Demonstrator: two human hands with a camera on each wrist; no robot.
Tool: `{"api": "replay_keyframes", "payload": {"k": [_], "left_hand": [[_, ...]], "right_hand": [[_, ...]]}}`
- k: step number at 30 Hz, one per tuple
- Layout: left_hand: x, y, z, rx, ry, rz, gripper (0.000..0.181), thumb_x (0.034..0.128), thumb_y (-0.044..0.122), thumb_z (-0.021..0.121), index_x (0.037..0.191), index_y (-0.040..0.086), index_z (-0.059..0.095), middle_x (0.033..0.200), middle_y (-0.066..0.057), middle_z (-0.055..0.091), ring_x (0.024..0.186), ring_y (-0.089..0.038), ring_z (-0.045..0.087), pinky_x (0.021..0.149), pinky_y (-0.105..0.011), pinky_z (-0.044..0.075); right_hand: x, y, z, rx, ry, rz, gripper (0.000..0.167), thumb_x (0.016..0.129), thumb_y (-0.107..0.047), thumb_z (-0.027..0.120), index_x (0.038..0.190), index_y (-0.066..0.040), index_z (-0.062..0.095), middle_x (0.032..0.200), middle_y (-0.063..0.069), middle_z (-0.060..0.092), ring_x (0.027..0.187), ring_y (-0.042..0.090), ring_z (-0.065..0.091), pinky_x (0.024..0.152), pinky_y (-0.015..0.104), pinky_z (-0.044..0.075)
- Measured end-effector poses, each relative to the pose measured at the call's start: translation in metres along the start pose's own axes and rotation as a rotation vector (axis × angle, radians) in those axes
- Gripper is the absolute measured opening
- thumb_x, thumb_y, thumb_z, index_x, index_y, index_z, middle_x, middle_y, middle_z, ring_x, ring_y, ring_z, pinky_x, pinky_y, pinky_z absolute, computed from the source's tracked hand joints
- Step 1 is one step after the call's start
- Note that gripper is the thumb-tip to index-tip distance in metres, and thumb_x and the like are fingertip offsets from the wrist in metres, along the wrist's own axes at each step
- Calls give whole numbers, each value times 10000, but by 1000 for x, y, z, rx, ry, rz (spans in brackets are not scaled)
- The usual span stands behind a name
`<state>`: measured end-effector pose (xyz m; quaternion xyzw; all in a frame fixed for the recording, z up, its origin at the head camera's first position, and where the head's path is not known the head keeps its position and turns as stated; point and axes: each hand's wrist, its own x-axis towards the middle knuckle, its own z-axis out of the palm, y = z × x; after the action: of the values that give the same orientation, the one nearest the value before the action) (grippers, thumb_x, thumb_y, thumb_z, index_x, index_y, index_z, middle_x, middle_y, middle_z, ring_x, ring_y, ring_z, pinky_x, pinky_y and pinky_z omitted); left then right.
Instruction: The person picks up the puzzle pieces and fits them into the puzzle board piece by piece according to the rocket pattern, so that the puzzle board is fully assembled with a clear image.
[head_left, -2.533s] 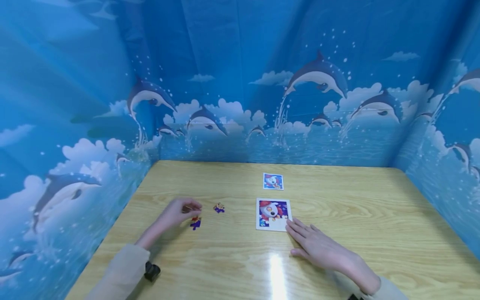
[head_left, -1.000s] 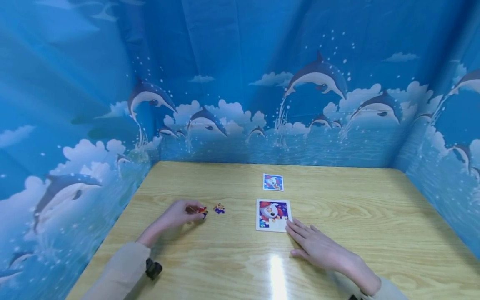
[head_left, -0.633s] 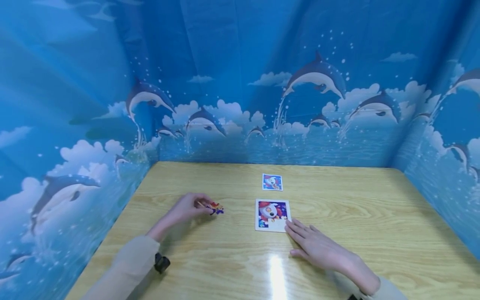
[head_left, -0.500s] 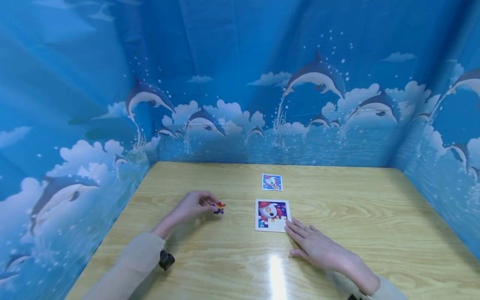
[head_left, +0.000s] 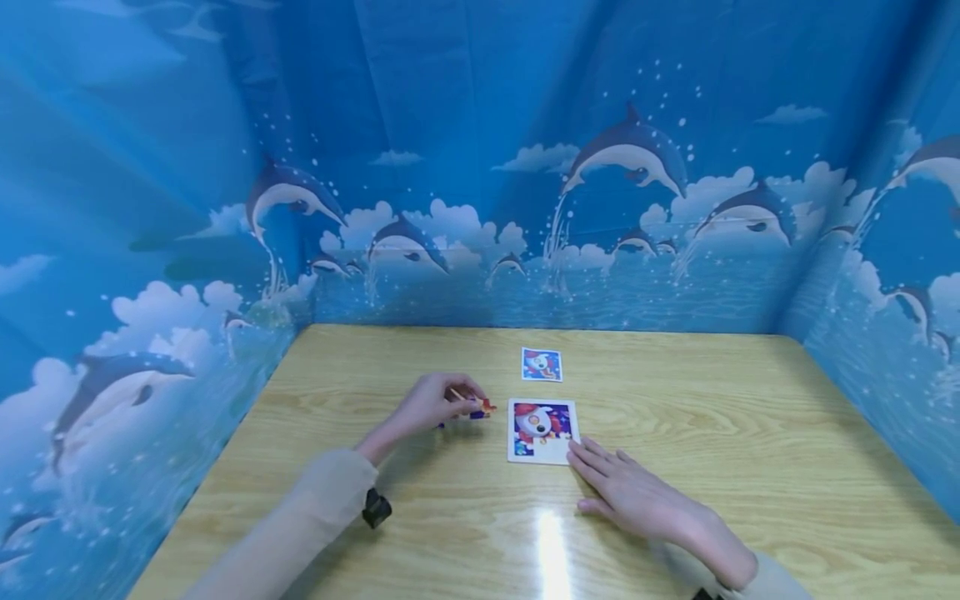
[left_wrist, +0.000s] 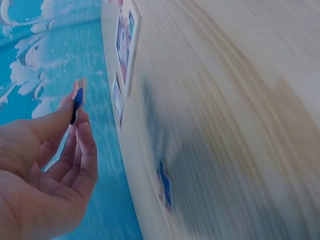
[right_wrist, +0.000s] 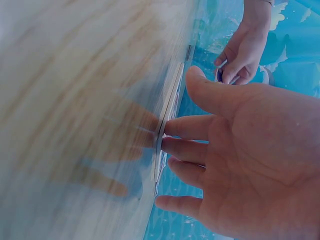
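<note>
My left hand (head_left: 435, 406) pinches a small red, orange and purple jigsaw piece (head_left: 482, 408) between thumb and fingers, raised over the table just left of the puzzle tray. In the left wrist view the pinched jigsaw piece (left_wrist: 78, 97) is seen nearly edge-on. A second jigsaw piece (left_wrist: 165, 186) lies on the table, mostly hidden behind the left hand in the head view. The square white-framed puzzle tray (head_left: 542, 430) shows a white character with red parts; its lower right area is bare white. My right hand (head_left: 633, 493) lies with straight fingers, fingertips touching the tray's lower right edge.
A small picture card (head_left: 542, 365) with a similar design lies behind the tray. The wooden table (head_left: 690, 400) is bordered at its back by a blue dolphin-print curtain (head_left: 465, 167). A black device (head_left: 377, 508) sits on the left wrist.
My left hand first picked up the left one of two loose pieces, then carried it rightward past the other toward the tray. The right hand has stayed in place.
</note>
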<state>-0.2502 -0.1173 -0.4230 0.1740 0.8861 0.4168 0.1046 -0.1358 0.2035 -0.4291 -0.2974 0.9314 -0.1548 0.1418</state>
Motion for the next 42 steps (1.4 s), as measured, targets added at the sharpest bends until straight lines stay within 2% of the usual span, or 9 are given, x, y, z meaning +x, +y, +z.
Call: {"api": "replay_keyframes", "payload": {"k": [6, 10, 18, 22, 30, 42], "left_hand": [[14, 15, 20, 2, -35, 45, 80, 927, 204, 745, 1006, 196, 735, 927, 59, 697, 836, -100, 643, 728, -256, 563], [19, 24, 33, -24, -65, 79, 126, 913, 184, 762, 1032, 156, 736, 925, 37, 705, 818, -97, 648, 725, -243, 565], [27, 31, 63, 18, -110, 170, 183, 874, 154, 798, 1049, 157, 745, 927, 51, 722, 789, -46, 638, 717, -200, 553], [29, 32, 75, 57, -132, 188, 177, 860, 140, 809, 1025, 151, 745, 894, 66, 719, 752, -19, 627, 709, -175, 542], [28, 38, 84, 150, -160, 176, 123, 833, 141, 833, 928, 176, 763, 827, 103, 691, 718, 5, 610, 686, -141, 526], [29, 38, 86, 235, -160, 220, 120, 822, 171, 846, 914, 163, 770, 796, 101, 693, 701, 20, 592, 666, -125, 510]], "right_hand": [[2, 1, 0, 2, -8, 11, 682, 1047, -443, 505, 1550, -11, 343, 1649, 171, 243, 1519, 405, 193, 1176, 666, 203], [2, 1, 1, -5, -5, 4, 687, 1046, -444, 506, 1549, -6, 343, 1646, 179, 246, 1514, 413, 203, 1170, 674, 209], [1, 1, 0, -24, 16, -17, 695, 1039, -450, 515, 1541, 5, 360, 1637, 190, 264, 1502, 419, 231, 1159, 675, 233], [1, 1, 0, -26, 21, -22, 692, 1040, -451, 512, 1538, 6, 364, 1636, 190, 269, 1502, 416, 234, 1158, 674, 238], [1, 1, 0, -21, 24, -32, 680, 1047, -436, 509, 1538, 10, 362, 1635, 194, 269, 1502, 417, 233, 1158, 675, 237], [0, 2, 1, -26, 23, -29, 677, 1047, -431, 513, 1534, 17, 368, 1630, 199, 282, 1499, 421, 238, 1153, 677, 247]]}}
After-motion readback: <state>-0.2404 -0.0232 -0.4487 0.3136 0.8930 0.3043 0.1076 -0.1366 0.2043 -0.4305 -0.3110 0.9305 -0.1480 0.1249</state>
